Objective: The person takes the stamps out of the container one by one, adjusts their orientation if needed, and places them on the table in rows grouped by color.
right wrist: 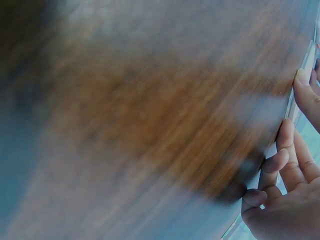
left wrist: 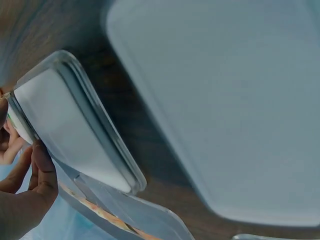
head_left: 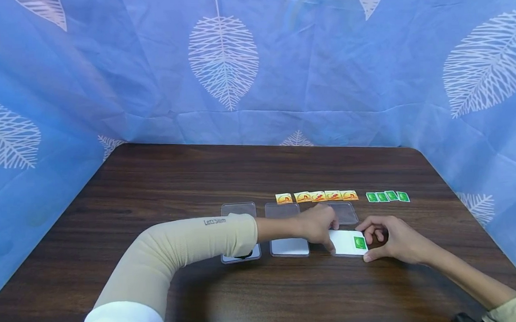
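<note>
A clear flat plastic case (head_left: 345, 252) lies at the right of a row, with a white card (head_left: 343, 241) in it. A small green sticker (head_left: 360, 242) is on the card's right end. My left hand (head_left: 321, 225) reaches across and holds the case's left side, thumb at the near corner. On the right side, my right hand (head_left: 393, 239) grips the case between thumb and index finger, the other fingers curled in. Fingertips meet the case's edge in the left wrist view. The right wrist view is mostly blurred tabletop, with fingers along the case's thin edge.
A middle case (head_left: 289, 248) and a left case (head_left: 241, 260), partly under my left sleeve, complete the row. Behind them lie clear lids (head_left: 238, 208). Several orange-yellow stickers (head_left: 318, 197) and several green stickers (head_left: 387, 196) are lined up farther back. Blue leaf-patterned cloth surrounds the wooden table (head_left: 177, 182).
</note>
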Demonstrator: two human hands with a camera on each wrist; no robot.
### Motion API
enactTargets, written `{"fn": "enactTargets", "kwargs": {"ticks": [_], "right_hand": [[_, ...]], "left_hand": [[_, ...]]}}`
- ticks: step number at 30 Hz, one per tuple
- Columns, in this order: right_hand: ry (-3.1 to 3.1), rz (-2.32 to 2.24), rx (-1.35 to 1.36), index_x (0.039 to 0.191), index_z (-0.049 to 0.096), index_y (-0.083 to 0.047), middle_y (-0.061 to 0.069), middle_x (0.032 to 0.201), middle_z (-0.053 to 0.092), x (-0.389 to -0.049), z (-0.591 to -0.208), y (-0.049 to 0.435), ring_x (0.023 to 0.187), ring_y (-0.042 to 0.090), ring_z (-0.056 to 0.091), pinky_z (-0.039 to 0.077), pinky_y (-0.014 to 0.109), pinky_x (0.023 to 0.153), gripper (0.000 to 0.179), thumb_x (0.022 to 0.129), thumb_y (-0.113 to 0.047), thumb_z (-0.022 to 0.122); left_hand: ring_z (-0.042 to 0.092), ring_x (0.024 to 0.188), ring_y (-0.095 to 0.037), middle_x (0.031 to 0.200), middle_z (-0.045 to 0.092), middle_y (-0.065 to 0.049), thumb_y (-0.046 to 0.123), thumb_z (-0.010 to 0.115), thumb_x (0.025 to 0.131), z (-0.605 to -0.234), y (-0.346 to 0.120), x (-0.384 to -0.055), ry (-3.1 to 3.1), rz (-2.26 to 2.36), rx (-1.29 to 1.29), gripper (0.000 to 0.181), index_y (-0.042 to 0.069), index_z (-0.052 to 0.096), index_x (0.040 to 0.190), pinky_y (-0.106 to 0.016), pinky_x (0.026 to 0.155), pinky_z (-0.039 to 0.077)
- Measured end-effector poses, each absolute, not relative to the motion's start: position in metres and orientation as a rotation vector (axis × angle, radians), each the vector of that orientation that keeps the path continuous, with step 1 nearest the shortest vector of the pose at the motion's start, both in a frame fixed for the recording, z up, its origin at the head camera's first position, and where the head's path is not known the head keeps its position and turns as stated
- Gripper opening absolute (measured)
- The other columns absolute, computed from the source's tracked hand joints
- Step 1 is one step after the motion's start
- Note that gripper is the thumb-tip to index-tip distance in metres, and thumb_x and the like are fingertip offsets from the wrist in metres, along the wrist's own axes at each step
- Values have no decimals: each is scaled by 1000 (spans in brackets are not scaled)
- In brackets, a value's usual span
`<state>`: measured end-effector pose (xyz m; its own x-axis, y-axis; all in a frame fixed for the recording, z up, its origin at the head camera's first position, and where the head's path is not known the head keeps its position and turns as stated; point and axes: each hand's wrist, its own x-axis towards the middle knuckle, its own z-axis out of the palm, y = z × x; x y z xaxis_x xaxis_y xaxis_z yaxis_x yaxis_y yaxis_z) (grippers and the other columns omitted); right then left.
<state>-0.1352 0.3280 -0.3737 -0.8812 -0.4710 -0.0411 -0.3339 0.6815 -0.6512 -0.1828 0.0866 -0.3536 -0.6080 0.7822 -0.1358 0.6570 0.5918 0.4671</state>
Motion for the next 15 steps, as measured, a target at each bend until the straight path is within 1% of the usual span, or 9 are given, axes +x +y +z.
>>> {"fn": "enactTargets", "kwargs": {"ticks": [3,5,11,15], "right_hand": [[2687,-983,-656,114,69,0,-5,85,62,-136,-374,328,71,8,43,35,27,63,55,72,-24,96],[2683,-986,-652,114,69,0,-5,85,62,-136,-374,328,71,8,43,35,28,63,55,72,-24,96],[2682,-984,-645,115,69,0,-5,84,61,-136,-375,328,72,8,43,35,28,63,55,72,-23,96],[2676,-995,-643,115,69,0,-4,84,60,-136,-375,329,71,8,42,35,28,63,55,72,-22,96]], "left_hand": [[44,73,-5,74,49,8,25,97,73,-355,89,-182,2523,514,1160,36,10,70,90,-15,60,36],[45,74,-5,75,51,8,26,97,73,-356,89,-182,2527,503,1167,36,11,70,90,-15,61,37],[44,73,-5,78,51,7,26,97,73,-358,86,-180,2526,515,1164,37,8,72,94,-15,59,37],[44,71,-4,77,51,7,26,97,73,-358,87,-179,2531,531,1142,37,8,71,93,-15,58,39]]}}
